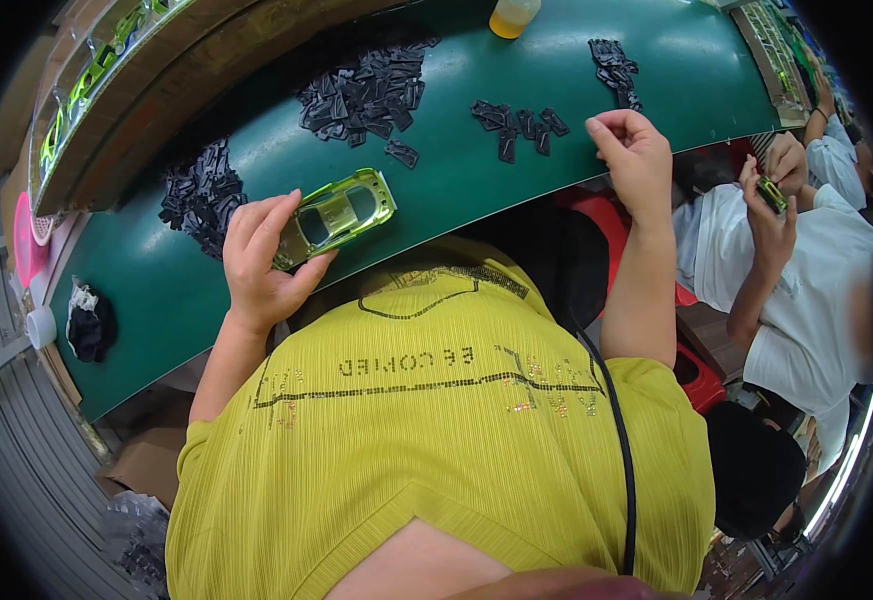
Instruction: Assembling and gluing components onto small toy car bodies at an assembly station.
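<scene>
Left hand [259,252] is grasping a shiny green toy car body [349,213] by its left end, thumb on the near side, fingers on the far side. Car body is at the near edge of the green table [447,185], left of centre, roof up; can't tell if it rests on the surface or is held just above. Its long axis runs aslant, from left-near at the grip to right-far at the free end. Right hand [640,162] is well apart to the right and farther out, thumb and index finger brought together, fingertips toward the left; can't tell if a small part is between them. So the car body is left and a bit near of the right hand, free end toward that side, left hand clearly the nearer. Right hand is just beside a loose cluster of black parts [508,121] on its left, with a narrow black heap [613,68] beyond it on the far side. Big black pile [362,92] is far of the car body, one single black piece [402,152] between; another dark pile [200,188] is left, just behind the left hand.
</scene>
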